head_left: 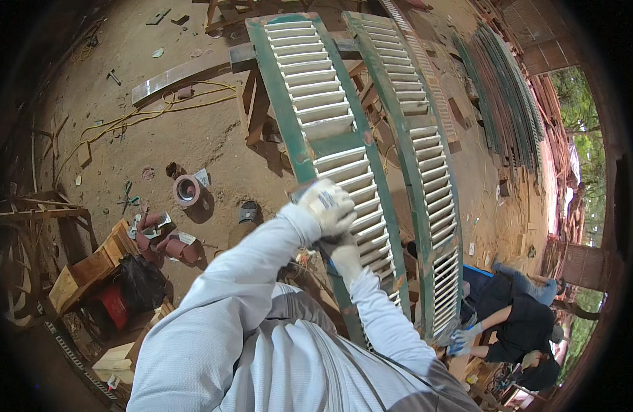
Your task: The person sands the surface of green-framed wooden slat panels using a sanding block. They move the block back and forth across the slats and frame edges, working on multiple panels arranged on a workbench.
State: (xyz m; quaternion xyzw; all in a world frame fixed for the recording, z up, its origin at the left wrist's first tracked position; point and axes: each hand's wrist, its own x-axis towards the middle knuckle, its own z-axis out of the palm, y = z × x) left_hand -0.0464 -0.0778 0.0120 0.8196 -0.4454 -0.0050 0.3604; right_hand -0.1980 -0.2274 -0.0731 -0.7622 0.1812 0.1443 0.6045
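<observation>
A long louvred shutter with a green frame and pale slats lies before me. My left hand, in a white glove, is closed over the shutter's left edge. Just nearer to me, my right hand, also gloved, is closed at the same edge. Something dark shows between the two hands, mostly covered by the gloves, and its kind cannot be told. A second green louvred shutter lies alongside on the right.
A co-worker in blue gloves bends over the second shutter's near end. Wooden supports hold the shutters. On the dirt floor lie a yellow cord, reddish rolls and a wooden box. More shutters are stacked at far right.
</observation>
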